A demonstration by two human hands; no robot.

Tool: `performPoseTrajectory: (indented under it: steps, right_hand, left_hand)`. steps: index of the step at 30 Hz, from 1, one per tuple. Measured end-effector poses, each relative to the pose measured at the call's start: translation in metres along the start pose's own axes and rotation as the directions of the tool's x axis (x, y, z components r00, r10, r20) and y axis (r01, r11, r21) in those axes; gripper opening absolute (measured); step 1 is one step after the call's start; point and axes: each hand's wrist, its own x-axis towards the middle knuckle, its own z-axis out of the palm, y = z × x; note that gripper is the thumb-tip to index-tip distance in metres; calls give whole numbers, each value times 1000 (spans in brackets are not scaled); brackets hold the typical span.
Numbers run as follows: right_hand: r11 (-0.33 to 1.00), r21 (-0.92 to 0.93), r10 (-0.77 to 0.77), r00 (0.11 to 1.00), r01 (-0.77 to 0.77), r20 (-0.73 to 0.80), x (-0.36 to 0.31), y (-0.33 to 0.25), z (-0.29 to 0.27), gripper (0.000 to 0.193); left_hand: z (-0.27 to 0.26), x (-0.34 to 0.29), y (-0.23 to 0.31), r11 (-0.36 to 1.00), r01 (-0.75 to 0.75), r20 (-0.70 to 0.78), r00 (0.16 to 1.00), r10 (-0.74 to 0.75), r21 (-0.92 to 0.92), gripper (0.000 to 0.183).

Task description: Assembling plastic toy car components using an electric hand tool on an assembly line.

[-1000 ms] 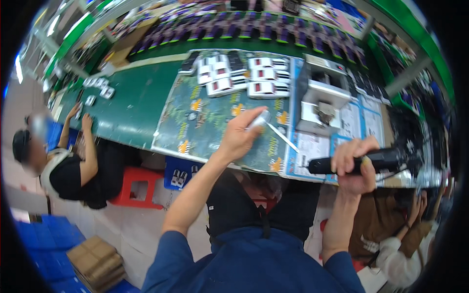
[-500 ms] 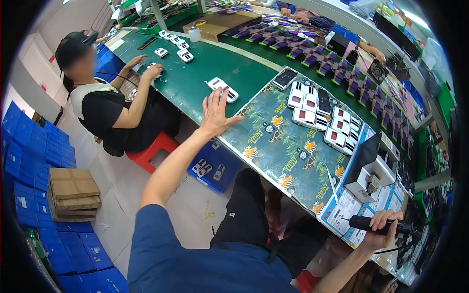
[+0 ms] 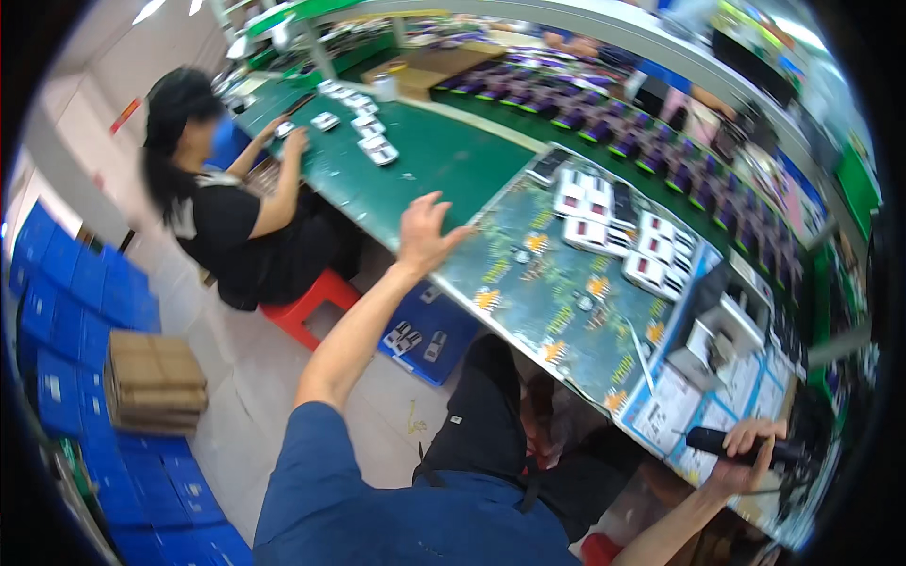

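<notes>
My left hand [image 3: 427, 236] is over the front edge of the green bench [image 3: 462, 156], fingers spread, holding nothing. Beyond it lies a white toy car [image 3: 378, 149], at the near end of a row of similar cars [image 3: 351, 100]. My right hand [image 3: 741, 462] is closed around a black electric screwdriver [image 3: 708, 441] above the bench's right end, its thin bit pointing left. Between my hands, several white toy cars with dark red windows [image 3: 587, 233] sit grouped on the animal-print mat [image 3: 528, 283], beside black car-shaped parts [image 3: 547, 165].
At the left, a co-worker [image 3: 226, 208] on a red stool [image 3: 311, 300] handles a small white piece. Under the bench edge is a blue bin [image 3: 429, 363] holding cars. A grey-white fixture [image 3: 722, 335] stands right. Blue crates [image 3: 123, 472] and cardboard [image 3: 156, 377] fill the left floor.
The car under my left hand has left it and now lies farther left, by the row. My left hand is slightly raised. The view has shifted; my right hand still holds the screwdriver.
</notes>
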Motion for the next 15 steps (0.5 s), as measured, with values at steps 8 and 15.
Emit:
performPoseTrajectory:
  steps: [8, 15]
  right_hand:
    - [1000, -5, -10, 997, 10, -83, -2, -31, -13, 27]
    - [1000, -26, -13, 988, 9, -155, -27, -80, -52, 31]
  left_hand:
    - [-40, 15, 217, 814, -290, -169, 957, 236, -504, 30]
    - [-1, 74, 477, 428, -558, 38, 577, 816, -711, 29]
